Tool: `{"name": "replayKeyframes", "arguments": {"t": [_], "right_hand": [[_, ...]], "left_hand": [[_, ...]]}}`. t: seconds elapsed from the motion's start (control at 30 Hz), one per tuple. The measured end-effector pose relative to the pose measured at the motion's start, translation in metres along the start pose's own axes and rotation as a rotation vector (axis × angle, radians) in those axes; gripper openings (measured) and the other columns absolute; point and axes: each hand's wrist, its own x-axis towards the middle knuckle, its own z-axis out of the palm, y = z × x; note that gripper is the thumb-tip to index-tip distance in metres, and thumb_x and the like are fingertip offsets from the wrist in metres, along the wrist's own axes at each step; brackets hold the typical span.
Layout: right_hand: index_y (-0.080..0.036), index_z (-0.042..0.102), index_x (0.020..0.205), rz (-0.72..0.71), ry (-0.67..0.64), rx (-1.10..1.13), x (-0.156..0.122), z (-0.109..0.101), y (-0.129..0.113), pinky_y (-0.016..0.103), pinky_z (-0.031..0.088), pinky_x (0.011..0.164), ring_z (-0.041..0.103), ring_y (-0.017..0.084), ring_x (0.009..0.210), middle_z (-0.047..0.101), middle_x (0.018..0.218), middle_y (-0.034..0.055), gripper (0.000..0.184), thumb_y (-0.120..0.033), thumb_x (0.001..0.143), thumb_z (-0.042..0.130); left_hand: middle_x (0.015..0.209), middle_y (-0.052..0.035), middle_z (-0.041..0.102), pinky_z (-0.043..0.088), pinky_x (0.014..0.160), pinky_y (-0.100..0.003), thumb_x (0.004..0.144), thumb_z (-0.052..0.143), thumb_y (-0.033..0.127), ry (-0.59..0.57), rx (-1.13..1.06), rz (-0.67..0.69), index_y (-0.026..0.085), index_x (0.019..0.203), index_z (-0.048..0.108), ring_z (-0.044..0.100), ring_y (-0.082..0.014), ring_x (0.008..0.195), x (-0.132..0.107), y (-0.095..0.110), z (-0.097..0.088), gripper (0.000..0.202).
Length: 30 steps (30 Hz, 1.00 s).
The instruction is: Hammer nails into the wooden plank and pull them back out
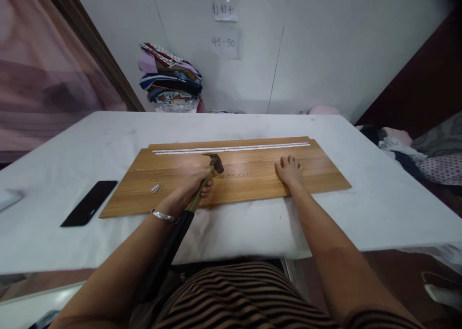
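Note:
My left hand (193, 184) is closed round the handle of a claw hammer (217, 163), just below its dark head. The hammer's long handle runs back under my left forearm. The head is over a wooden board (260, 187), close to a row of small dark dots (238, 175), perhaps nail heads or holes. My right hand (289, 171) rests on the board's right half, fingers apart and slightly bent, with nothing visible in it. A little heap of loose nails (156, 189) lies on the board's left part.
Two white measuring strips (231, 149) run along the board's far side. On the white-covered table (224, 126) a black phone (90, 203) lies left of the board. Folded clothes (171, 78) are stacked behind the table, by the wall. More cloth (440, 167) lies at right.

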Motion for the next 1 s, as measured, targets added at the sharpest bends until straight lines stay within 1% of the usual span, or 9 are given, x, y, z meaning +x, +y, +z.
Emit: {"name": "replayKeyframes", "arguments": {"t": [0.13, 0.23, 0.43, 0.57, 0.7, 0.87, 1.0], "right_hand": [[-0.019, 0.060, 0.141, -0.006, 0.009, 0.004, -0.0003, 0.0004, -0.0002, 0.057, 0.025, 0.119, 0.035, 0.034, 0.149, 0.047, 0.160, 0.0190, 0.056, -0.047, 0.105, 0.028], [-0.019, 0.061, 0.139, -0.005, 0.016, 0.005, 0.0002, 0.0016, -0.0001, 0.057, 0.026, 0.118, 0.036, 0.034, 0.148, 0.047, 0.159, 0.0189, 0.055, -0.046, 0.105, 0.028], [-0.018, 0.059, 0.142, -0.002, 0.014, 0.008, 0.0009, 0.0024, 0.0006, 0.057, 0.024, 0.120, 0.035, 0.034, 0.149, 0.046, 0.161, 0.0186, 0.056, -0.047, 0.105, 0.029], [-0.019, 0.060, 0.142, -0.003, 0.016, 0.004, -0.0010, 0.0006, -0.0003, 0.056, 0.026, 0.119, 0.037, 0.034, 0.148, 0.048, 0.159, 0.0186, 0.057, -0.047, 0.105, 0.027], [-0.019, 0.060, 0.142, 0.003, 0.011, -0.001, -0.0017, -0.0008, -0.0014, 0.057, 0.026, 0.119, 0.036, 0.034, 0.148, 0.048, 0.159, 0.0186, 0.056, -0.046, 0.105, 0.028], [-0.019, 0.059, 0.143, -0.005, 0.012, 0.003, -0.0009, -0.0003, -0.0009, 0.056, 0.026, 0.118, 0.037, 0.034, 0.148, 0.046, 0.160, 0.0190, 0.056, -0.047, 0.105, 0.028], [-0.019, 0.060, 0.141, -0.007, 0.012, -0.004, -0.0017, -0.0008, -0.0010, 0.057, 0.026, 0.118, 0.038, 0.035, 0.147, 0.047, 0.159, 0.0192, 0.055, -0.046, 0.105, 0.028]], "left_hand": [[0.062, 0.0066, 0.044, 0.023, 0.035, -0.014, 0.093, 0.066, 0.039, -0.025, -0.017, 0.006, 0.016, 0.101, 0.059, 0.032, -0.0032, 0.040, 0.0023, -0.0039, -0.0039, 0.025], [0.062, 0.0070, 0.045, 0.023, 0.035, -0.013, 0.092, 0.067, 0.038, -0.027, -0.022, -0.011, 0.017, 0.101, 0.059, 0.033, -0.0032, 0.040, 0.0022, -0.0061, -0.0029, 0.025], [0.061, 0.0078, 0.044, 0.024, 0.035, -0.013, 0.094, 0.064, 0.039, 0.051, 0.001, -0.055, 0.018, 0.100, 0.057, 0.033, -0.0035, 0.039, -0.0015, -0.0040, 0.0044, 0.023], [0.061, 0.0076, 0.044, 0.024, 0.035, -0.014, 0.093, 0.065, 0.039, 0.038, 0.012, -0.047, 0.017, 0.101, 0.057, 0.032, -0.0039, 0.039, -0.0023, -0.0029, 0.0034, 0.025], [0.062, 0.0074, 0.044, 0.023, 0.035, -0.014, 0.091, 0.067, 0.039, 0.009, 0.018, -0.019, 0.018, 0.103, 0.058, 0.031, -0.0036, 0.039, -0.0014, -0.0043, 0.0004, 0.026], [0.061, 0.0075, 0.043, 0.022, 0.036, -0.015, 0.094, 0.063, 0.040, 0.072, 0.039, -0.052, 0.019, 0.099, 0.058, 0.031, -0.0038, 0.039, -0.0021, -0.0068, 0.0019, 0.023], [0.062, 0.0072, 0.044, 0.021, 0.036, -0.015, 0.094, 0.063, 0.041, 0.070, 0.031, -0.050, 0.018, 0.102, 0.059, 0.031, -0.0037, 0.039, -0.0021, -0.0068, 0.0014, 0.024]]}}
